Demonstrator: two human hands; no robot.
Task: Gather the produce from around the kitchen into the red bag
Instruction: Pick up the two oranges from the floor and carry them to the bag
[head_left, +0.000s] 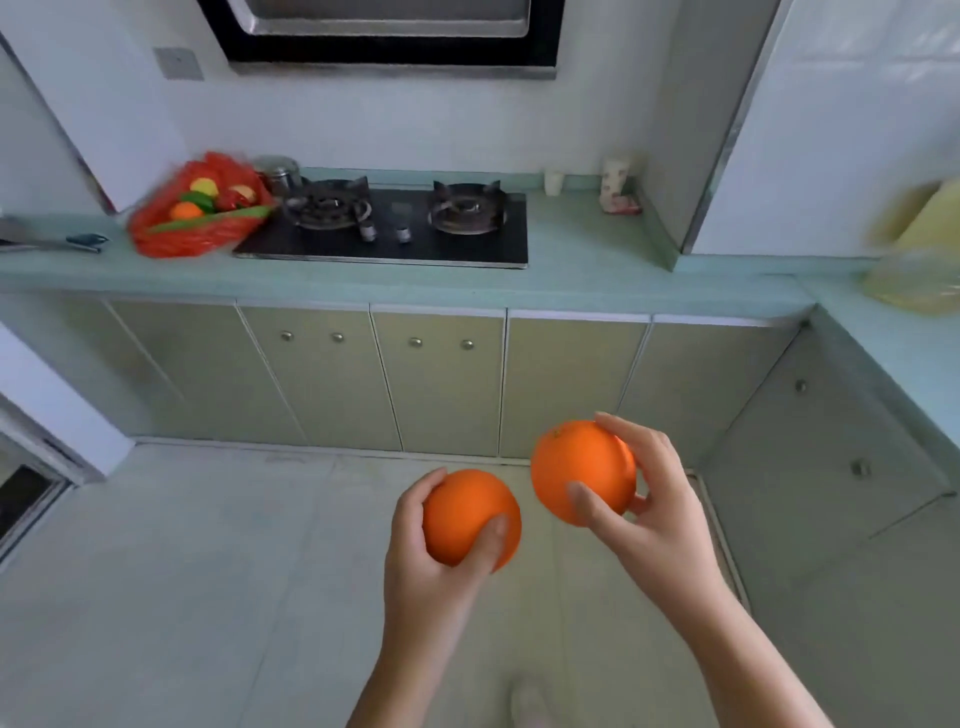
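My left hand (431, 551) grips one orange (467, 512) low in the middle of the view, over the floor. My right hand (649, 499) holds a second orange (579, 465) just to its right and a little higher. The red bag (192, 228) lies open on the teal counter at the far left, beside the stove. Inside it I see an orange fruit, a yellow one, green pieces and something red. Both hands are well short of the counter.
A black two-burner gas stove (395, 223) sits on the counter (582, 260) right of the bag, a steel pot (278, 174) behind it. A knife (62, 241) lies at far left. Yellowish bottles (919, 249) stand at the right. Cabinet doors (436, 379) run below.
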